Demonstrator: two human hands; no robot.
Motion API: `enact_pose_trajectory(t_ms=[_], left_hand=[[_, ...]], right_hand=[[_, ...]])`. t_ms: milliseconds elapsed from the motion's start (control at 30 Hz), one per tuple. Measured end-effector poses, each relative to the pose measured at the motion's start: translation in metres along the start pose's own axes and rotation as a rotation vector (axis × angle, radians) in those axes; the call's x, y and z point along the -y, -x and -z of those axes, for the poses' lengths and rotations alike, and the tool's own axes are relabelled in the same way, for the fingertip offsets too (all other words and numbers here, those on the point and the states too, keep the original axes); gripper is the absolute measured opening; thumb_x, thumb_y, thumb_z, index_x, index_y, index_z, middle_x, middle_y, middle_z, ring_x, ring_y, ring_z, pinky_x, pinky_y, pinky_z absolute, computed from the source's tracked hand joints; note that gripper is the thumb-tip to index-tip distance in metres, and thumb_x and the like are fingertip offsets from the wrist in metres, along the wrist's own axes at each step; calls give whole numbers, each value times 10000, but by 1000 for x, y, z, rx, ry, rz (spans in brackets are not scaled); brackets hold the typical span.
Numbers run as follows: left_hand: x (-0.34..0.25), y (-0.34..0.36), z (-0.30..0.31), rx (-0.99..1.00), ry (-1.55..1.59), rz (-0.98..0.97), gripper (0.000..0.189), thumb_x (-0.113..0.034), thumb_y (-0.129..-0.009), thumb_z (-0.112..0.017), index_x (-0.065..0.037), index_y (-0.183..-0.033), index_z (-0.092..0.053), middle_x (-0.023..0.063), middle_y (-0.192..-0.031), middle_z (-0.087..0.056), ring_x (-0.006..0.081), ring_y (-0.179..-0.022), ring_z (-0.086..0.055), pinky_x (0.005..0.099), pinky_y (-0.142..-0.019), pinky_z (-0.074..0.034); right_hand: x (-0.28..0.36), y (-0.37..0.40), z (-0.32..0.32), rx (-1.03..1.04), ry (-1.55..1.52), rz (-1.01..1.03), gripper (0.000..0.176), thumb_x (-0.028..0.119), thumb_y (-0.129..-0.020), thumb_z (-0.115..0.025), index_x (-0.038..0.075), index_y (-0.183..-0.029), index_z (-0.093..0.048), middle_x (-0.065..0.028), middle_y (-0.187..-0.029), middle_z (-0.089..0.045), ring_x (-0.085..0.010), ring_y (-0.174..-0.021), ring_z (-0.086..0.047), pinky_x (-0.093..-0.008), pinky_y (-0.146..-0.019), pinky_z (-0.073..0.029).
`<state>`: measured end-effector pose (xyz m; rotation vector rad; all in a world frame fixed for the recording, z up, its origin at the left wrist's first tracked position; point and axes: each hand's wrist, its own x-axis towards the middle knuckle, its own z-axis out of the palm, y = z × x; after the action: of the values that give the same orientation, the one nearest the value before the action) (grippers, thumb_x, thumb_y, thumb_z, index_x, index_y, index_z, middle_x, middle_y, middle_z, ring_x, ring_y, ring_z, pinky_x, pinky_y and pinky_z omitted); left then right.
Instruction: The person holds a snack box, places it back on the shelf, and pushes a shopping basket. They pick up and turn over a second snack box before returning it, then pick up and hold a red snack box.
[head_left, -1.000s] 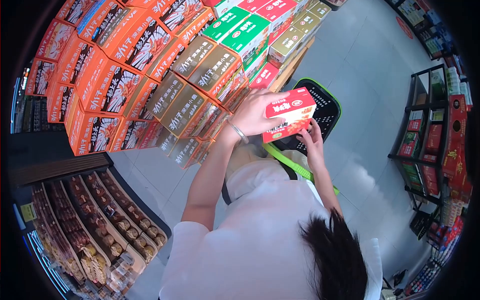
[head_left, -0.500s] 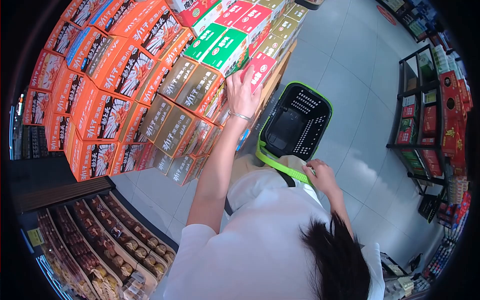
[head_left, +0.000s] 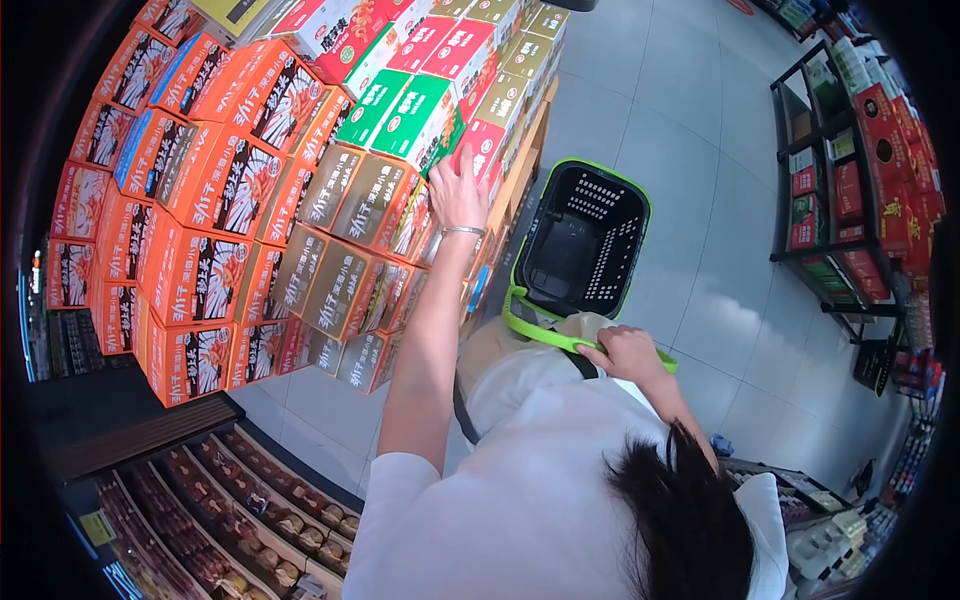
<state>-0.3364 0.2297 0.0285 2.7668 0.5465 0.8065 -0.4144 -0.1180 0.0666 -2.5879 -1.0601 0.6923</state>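
My left hand (head_left: 460, 200), with a bracelet at the wrist, reaches into the stacked boxes. Its bent fingers grip the near end of a red box (head_left: 484, 141), beside a green box (head_left: 408, 124); some fingertips are hidden between the boxes. Brown boxes (head_left: 378, 197) lie just left of this hand. Near my waist, my right hand (head_left: 628, 352) is closed round the bright green handle (head_left: 530, 326) of a black basket (head_left: 577, 238). The inside of the basket shows its dark bottom and slotted walls.
Orange boxes (head_left: 205, 265) are piled high on the left. A wooden stand edge (head_left: 528, 152) runs beside the stack. Black shelving (head_left: 826, 150) with red and green packages stands at the right. Trays of packaged food (head_left: 215, 500) fill the lower left. Grey floor tiles (head_left: 670, 150) lie beyond the basket.
The view has shifted, and more of the display's far part shows. My left hand sits deeper beside the red box, its fingers more bent. My right hand has closed further round the handle.
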Motion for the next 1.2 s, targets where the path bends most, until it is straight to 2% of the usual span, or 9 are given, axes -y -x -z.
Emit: enact_pose_trajectory(t_ms=[267,400,567,700,867,933,1033,1100,1200], left_hand=[[7,12,-19,84,-207,-18,721,-243,-777,-763,1,-1377,-446,200,-1261,-489,338,-1140,-469,444,-1018,-375],[2,15,-3,-19,-253,-144,713,-254,-783,-755,14,-1370,-451,201,-1308,-474,333,-1200,-451,452,-1073,-340],[3,30,4,41,-190,-296,488,-116,-754,-689,-12,-1210,-547,131,-1171,-562,294,-1114,-517,431,-1007,-381],[0,34,7,97,-137,-280,482,-129,-769,-689,-3,-1213,-547,144,-1165,-572,301,-1089,-542,427,-968,-399],[-22,58,10,71,-66,-321,482,-189,-811,-702,4,-1223,-545,198,-1219,-567,334,-1119,-544,455,-973,-398],[-40,89,8,157,337,-441,452,-270,-864,-690,12,-1199,-577,215,-1208,-579,360,-1115,-539,475,-964,-406],[-81,131,30,440,433,-496,458,-367,-881,-687,28,-1107,-643,199,-1131,-635,356,-1097,-563,461,-961,-420],[-97,142,44,873,454,-371,483,-451,-828,-724,-3,-1008,-707,163,-993,-689,321,-1015,-632,414,-901,-477],[-108,138,56,1128,395,-167,419,-444,-806,-753,-47,-933,-714,98,-805,-700,292,-808,-682,388,-775,-522]], right_hand=[[-12,24,13,88,-40,-49,570,569,-876,-597,7,-787,-625,-189,-787,-645,-358,-800,-646,-456,-726,-506],[-29,46,14,176,-174,-118,568,567,-851,-625,2,-802,-627,-195,-830,-650,-358,-820,-641,-449,-728,-500],[-49,62,6,214,-262,-152,582,589,-831,-639,8,-803,-639,-184,-785,-660,-359,-758,-644,-449,-676,-490],[-55,65,-2,249,-360,-201,594,607,-822,-642,14,-787,-646,-176,-695,-633,-361,-695,-635,-444,-654,-485],[-69,61,-9,-37,-409,-257,618,629,-811,-643,14,-746,-644,-175,-629,-599,-375,-657,-617,-446,-631,-476],[-77,57,-10,-103,-398,-263,606,618,-808,-652,12,-786,-671,-166,-591,-572,-360,-606,-604,-435,-595,-466],[-92,49,-13,-203,-376,-228,604,610,-806,-660,8,-818,-699,-156,-551,-546,-345,-555,-590,-422,-558,-454],[-101,43,-11,-246,-381,-191,610,614,-806,-660,6,-810,-700,-154,-550,-547,-346,-555,-589,-420,-557,-452],[-107,43,-4,-25,-396,-180,645,646,-816,-633,7,-782,-708,-172,-572,-561,-351,-563,-591,-424,-558,-453]])
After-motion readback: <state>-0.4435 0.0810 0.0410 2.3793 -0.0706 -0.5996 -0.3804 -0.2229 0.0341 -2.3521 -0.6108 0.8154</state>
